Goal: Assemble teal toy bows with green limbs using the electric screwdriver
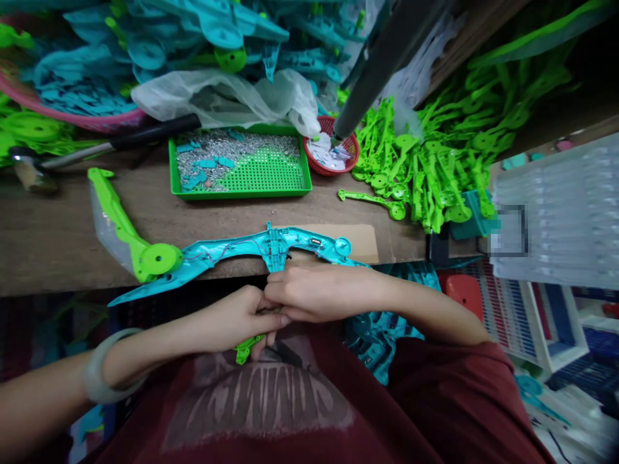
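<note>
Head view: both hands, left hand (236, 319) and right hand (314, 293), closed together on a green part (245, 350).

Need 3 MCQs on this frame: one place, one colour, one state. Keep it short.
1. Where does the red basket sit?
A. right of the green tray
B. left of it
C. inside it

2. Colour of the long bow-shaped part at the table edge?
A. red
B. teal
C. white

3. The left hand is:
A. flat on the table
B. closed on a small green piece
C. out of view

Answers:
A, basket touches the tray's right end.
B, teal, with a green limb at its left.
B, the piece sticks out below the fingers, with the right hand pressed against it.
</note>
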`<state>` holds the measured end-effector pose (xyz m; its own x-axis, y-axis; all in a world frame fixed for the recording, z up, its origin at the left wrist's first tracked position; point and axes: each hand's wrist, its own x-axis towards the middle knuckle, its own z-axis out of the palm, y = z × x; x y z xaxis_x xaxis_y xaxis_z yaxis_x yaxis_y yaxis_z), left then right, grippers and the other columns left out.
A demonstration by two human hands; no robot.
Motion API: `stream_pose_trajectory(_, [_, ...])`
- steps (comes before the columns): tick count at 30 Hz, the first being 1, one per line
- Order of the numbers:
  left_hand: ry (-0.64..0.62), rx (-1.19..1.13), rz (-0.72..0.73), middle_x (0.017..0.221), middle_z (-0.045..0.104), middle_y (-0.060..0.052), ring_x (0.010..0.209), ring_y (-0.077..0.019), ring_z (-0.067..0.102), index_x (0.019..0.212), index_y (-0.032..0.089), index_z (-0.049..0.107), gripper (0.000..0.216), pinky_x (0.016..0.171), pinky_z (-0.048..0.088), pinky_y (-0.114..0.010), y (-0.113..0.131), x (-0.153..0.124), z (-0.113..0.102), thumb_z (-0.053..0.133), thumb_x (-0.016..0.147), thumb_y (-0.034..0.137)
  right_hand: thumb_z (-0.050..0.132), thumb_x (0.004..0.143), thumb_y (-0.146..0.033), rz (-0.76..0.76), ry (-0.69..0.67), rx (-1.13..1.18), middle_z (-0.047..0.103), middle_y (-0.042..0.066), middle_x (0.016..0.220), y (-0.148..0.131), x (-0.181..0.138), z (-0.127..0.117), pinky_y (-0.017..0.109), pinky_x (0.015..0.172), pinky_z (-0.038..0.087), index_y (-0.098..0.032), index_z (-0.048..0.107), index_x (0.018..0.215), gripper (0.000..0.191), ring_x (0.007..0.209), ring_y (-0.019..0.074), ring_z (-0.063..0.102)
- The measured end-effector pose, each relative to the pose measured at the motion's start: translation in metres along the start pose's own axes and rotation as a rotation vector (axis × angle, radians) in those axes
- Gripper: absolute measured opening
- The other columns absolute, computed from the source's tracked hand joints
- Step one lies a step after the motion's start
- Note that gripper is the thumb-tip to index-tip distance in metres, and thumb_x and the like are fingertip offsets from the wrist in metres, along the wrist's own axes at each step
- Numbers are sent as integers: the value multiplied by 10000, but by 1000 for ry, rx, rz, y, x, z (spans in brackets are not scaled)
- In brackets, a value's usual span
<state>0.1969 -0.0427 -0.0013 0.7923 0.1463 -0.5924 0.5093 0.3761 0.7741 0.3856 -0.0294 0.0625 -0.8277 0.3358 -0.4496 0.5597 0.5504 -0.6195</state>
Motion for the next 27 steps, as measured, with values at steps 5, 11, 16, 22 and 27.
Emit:
stream_pose_trajectory(5, [191, -350, 53, 553, 674, -9, 494, -138, 620, 712, 171, 640, 399, 532, 448, -237, -15, 14, 5, 630, 860, 541, 650, 918, -205, 148, 354, 142, 611, 100, 1160, 13, -28, 8, 278, 743, 465, -139, 597, 1208, 302, 873, 157, 577])
stream_pose_trajectory(11, [277, -715, 218, 706, 682, 12, 549, -116, 632, 1027, 157, 637, 376, 521, 477, -222, -6, 13, 4, 728, 841, 471, 587, 982, -235, 214, 806, 323, 659, 9, 825, 24, -49, 18, 245, 711, 433, -159, 689, 980, 127, 748, 117, 577])
stream_pose_trajectory(16, [311, -687, 369, 653, 606, 32, 509, -78, 551, 1040, 143, 631, 303, 499, 433, -199, 7, -3, -1, 670, 921, 418, 584, 986, -328, 222, 1022, 439, 558, -6, 740, 24, -47, 31, 249, 662, 395, -167, 726, 931, 221, 690, 115, 515])
stream_pose_trajectory(22, [368, -760, 536, 719, 567, 50, 504, -58, 513, 1205, 190, 588, 389, 488, 375, -199, 10, -8, -4, 660, 934, 459, 671, 883, -503, 252, 921, 1116, 518, -29, 673, 18, -7, 68, 222, 512, 293, -166, 644, 745, 365, 539, 71, 374])
stream_pose_trajectory(27, [398, -560, 456, 683, 584, 26, 604, -97, 557, 944, 176, 609, 340, 605, 440, -228, 11, -9, -12, 578, 963, 514, 657, 871, -502, 224, 808, 1353, 425, -53, 575, 18, 19, 99, 210, 449, 316, -177, 626, 751, 348, 489, 80, 344])
